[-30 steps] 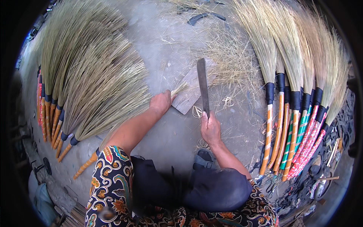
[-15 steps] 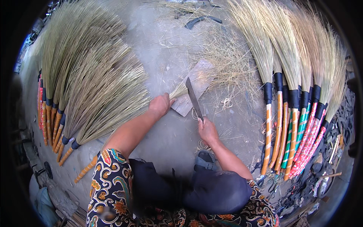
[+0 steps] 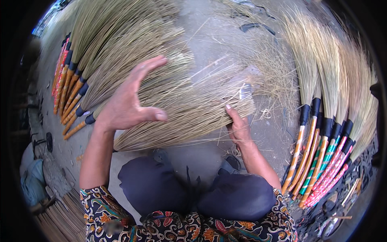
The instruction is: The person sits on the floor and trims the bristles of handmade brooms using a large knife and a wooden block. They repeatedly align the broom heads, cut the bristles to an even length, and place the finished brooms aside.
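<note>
A straw broom (image 3: pixel 173 123) lies across in front of me, its bristles fanned out to the right. My left hand (image 3: pixel 131 94) hovers above the bristles, thumb and fingers spread wide and holding nothing. At the bristle tips, my right hand (image 3: pixel 239 126) grips the broom's near edge, thumb on top and the other fingers tucked beneath. A small pale, shiny patch (image 3: pixel 244 91) shows by the tips; what it is I cannot tell. The large knife is not clearly visible. The broom's handle is mostly hidden behind my left forearm.
More brooms (image 3: pixel 133 48) are fanned out at the left. Another row of brooms (image 3: pixel 322 68) lies at the right, with orange, green and red handles. Loose straw (image 3: pixel 278 68) and a dark strip (image 3: pixel 258 27) litter the floor beyond. Dark scraps (image 3: pixel 342 193) fill the lower right.
My left hand has let go of the bristles, moved left and opened. My right hand has gone from the knife's handle to the bristle tips. The broom now spreads across in front of me.
</note>
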### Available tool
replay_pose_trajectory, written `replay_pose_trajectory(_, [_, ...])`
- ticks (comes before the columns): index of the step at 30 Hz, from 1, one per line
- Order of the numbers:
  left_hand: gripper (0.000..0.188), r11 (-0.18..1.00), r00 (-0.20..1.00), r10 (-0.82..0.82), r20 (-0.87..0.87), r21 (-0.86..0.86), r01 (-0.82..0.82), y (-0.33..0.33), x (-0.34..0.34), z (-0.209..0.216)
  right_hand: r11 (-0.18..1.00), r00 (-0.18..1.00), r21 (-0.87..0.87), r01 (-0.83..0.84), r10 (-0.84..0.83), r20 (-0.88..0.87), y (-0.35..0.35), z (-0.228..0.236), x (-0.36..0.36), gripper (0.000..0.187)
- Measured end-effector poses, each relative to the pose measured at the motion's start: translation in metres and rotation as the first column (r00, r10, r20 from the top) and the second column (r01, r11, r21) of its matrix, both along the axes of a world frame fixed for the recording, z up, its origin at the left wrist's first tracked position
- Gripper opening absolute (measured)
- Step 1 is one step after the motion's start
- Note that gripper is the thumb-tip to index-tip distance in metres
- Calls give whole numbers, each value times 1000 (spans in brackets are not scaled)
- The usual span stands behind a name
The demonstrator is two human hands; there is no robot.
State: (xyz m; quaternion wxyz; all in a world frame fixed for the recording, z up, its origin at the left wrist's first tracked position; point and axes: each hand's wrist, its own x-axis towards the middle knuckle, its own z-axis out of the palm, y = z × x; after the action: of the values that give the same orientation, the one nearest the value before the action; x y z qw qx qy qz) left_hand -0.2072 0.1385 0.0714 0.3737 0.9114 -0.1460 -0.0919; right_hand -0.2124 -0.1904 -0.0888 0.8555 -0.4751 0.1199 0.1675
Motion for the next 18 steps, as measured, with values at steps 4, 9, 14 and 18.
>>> replay_pose_trajectory(4, [128,928,939,247,-240,336,-158,117,-113,-41,998,999,-58,23,-25,-43,8,7,8,40])
replay_pose_trajectory(9, [103,678,879,474,-58,660,-322,198,-247,-137,998,998,-37,-44,45,40,2,18,18,38])
replay_pose_trajectory(14, [67,719,835,504,221,428,-547,230,-245,-136,996,990,-73,-46,55,127,-24,38,61,39])
replay_pose_trajectory(18, [63,634,718,469,514,371,-679,253,-205,-73,960,965,-134,245,-228,129,-53,56,99,59])
